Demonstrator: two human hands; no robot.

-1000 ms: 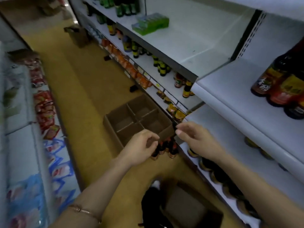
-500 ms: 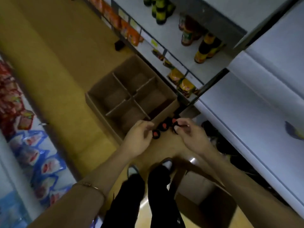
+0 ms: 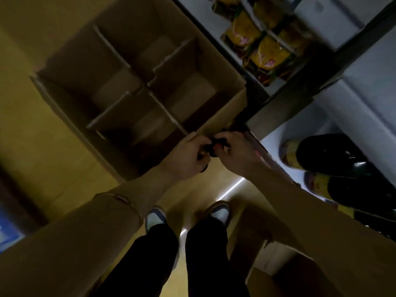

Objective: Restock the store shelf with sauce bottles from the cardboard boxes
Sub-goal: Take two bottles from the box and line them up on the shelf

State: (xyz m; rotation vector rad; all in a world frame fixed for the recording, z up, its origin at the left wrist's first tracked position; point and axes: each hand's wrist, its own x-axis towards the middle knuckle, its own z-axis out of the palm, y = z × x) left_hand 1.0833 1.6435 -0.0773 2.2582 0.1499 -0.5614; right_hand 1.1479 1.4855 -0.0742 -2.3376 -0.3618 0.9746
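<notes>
Dark sauce bottles with red caps stand on the floor just in front of an open cardboard box with cardboard dividers and no bottles in it. My left hand and my right hand both reach down to these bottles, fingers curled round their tops. The hands hide most of the bottles. On the right, the low white shelf holds dark bottles with yellow labels lying close to my right forearm.
Yellow packets fill the lowest rack of the neighbouring shelf unit at the top right. A second cardboard box sits on the floor at the bottom right beside my feet. The yellow floor stretches to the left.
My head has tilted down and moved closer, so the box and floor fill the view. Both hands have dropped from above the bottles and now grip their tops.
</notes>
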